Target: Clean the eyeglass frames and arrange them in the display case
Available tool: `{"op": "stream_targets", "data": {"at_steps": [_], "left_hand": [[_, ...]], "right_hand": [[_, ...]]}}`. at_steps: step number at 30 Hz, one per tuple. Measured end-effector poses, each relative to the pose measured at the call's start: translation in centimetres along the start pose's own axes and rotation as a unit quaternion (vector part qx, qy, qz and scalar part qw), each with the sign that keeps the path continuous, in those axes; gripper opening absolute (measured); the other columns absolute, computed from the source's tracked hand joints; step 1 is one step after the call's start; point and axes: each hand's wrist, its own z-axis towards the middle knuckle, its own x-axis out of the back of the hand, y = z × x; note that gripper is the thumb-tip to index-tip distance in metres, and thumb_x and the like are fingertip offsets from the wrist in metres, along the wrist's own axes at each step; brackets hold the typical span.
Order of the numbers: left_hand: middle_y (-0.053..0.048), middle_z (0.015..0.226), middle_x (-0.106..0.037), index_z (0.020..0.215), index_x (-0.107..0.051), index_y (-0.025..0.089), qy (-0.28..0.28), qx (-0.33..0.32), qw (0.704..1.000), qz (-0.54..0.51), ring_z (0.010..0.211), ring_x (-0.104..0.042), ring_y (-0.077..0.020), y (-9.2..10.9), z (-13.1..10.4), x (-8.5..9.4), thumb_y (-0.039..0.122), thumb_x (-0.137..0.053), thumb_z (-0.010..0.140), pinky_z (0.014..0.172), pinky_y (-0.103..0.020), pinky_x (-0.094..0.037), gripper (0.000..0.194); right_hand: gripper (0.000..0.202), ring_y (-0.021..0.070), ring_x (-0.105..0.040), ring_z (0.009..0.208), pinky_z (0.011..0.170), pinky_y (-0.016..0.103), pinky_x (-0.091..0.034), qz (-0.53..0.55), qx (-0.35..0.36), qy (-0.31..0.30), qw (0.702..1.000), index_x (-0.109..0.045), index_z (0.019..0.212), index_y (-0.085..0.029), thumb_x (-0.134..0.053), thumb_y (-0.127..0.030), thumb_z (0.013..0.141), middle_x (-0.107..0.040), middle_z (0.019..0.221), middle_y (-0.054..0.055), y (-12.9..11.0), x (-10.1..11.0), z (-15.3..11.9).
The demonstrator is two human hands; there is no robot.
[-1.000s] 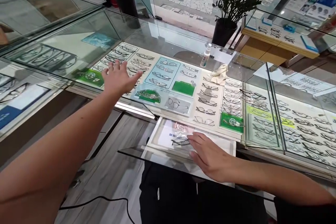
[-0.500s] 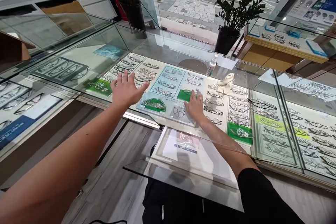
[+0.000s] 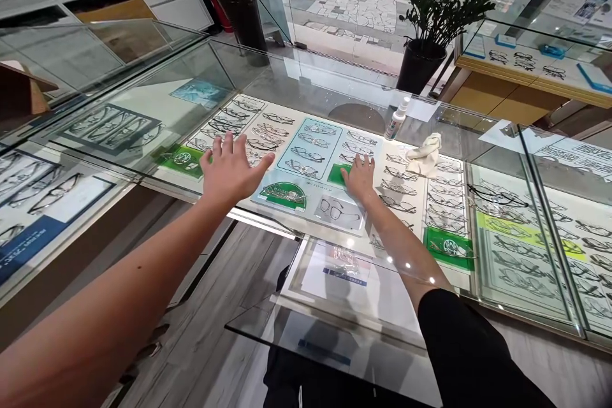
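With fingers spread, my left hand (image 3: 233,167) is over the left part of the glass display case (image 3: 306,86); whether it touches the glass I cannot tell. Beside it lies a green card (image 3: 180,160). My right hand (image 3: 359,177), fingers apart and holding nothing, is at the glass above a light blue display board (image 3: 310,186) with rows of eyeglasses (image 3: 307,154). It partly hides a green patch (image 3: 337,173) on that board. To its right stand a white spray bottle (image 3: 396,118) and a crumpled cream cloth (image 3: 424,155) on the glass.
A drawer (image 3: 335,280) stands pulled out below the case, with a loose glass panel (image 3: 329,341) near my body. Potted plants (image 3: 425,64) stand behind the case. More eyeglasses (image 3: 521,261) fill the right section, and a cardboard box (image 3: 23,89) is at far left.
The view has shifted slightly, so the bottle, cloth and right-hand shelves appear farther right. My right hand is a little farther forward on the glass. The left hand stays spread in about the same place.
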Motion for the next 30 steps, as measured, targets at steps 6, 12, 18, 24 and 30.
{"op": "stream_targets", "data": {"at_steps": [6, 12, 18, 24, 30], "left_hand": [[-0.014, 0.183, -0.016, 0.174, -0.026, 0.016, -0.003, 0.001, 1.0, -0.001, 0.17, -0.012, -0.0392, 0.1, -0.1, 0.2, 0.083, -0.026, 0.094, 0.134, -0.063, -0.015, 0.105], [-0.015, 0.183, -0.016, 0.174, -0.027, 0.016, -0.003, 0.0, 1.0, 0.002, 0.17, -0.013, -0.0395, 0.1, 0.0, 0.1, 0.082, -0.026, 0.095, 0.134, -0.063, -0.015, 0.103], [-0.02, 0.182, -0.017, 0.173, -0.028, 0.012, 0.0, -0.012, 1.0, -0.001, 0.169, -0.013, -0.0412, 0.1, 0.0, 0.2, 0.084, -0.025, 0.096, 0.132, -0.065, -0.017, 0.105], [-0.022, 0.182, -0.016, 0.174, -0.025, 0.01, -0.002, -0.019, 1.0, 0.011, 0.169, -0.014, -0.043, 0.2, 0.2, 0.3, 0.086, -0.021, 0.096, 0.131, -0.069, -0.018, 0.108], [-0.022, 0.182, -0.017, 0.172, -0.028, 0.012, 0.007, -0.019, 1.0, 0.019, 0.168, -0.018, -0.0428, 0.6, 0.2, 0.6, 0.088, -0.015, 0.092, 0.13, -0.068, -0.021, 0.111]], "right_hand": [[0.08, 0.0436, -0.015, 0.164, 0.133, 0.057, 0.006, 0.004, -0.004, -0.006, 1.0, -0.042, 0.162, 0.008, -0.029, -0.054, 0.112, -0.035, 0.175, 0.025, -0.5, -0.2, 0.3], [0.078, 0.0431, -0.013, 0.165, 0.133, 0.057, 0.006, 0.01, -0.007, -0.028, 1.0, -0.044, 0.163, 0.004, -0.027, -0.052, 0.112, -0.033, 0.177, 0.024, -0.9, 0.6, 0.1], [0.078, 0.0428, -0.009, 0.168, 0.135, 0.059, 0.002, 0.012, -0.003, -0.063, 0.998, -0.04, 0.164, 0.004, -0.028, -0.052, 0.111, -0.014, 0.183, 0.021, -3.0, 3.4, -1.7], [0.073, 0.0407, -0.021, 0.167, 0.135, 0.058, -0.018, 0.094, 0.144, -0.178, 0.969, -0.047, 0.161, -0.005, -0.04, -0.058, 0.11, -0.03, 0.179, 0.02, -7.6, 7.4, -13.5], [0.047, 0.0205, -0.074, 0.108, 0.097, 0.03, -0.057, 0.234, 0.322, -0.352, 0.847, -0.075, 0.119, -0.02, -0.048, -0.057, 0.111, -0.081, 0.118, 0.008, -6.4, 19.0, -26.4]]}}
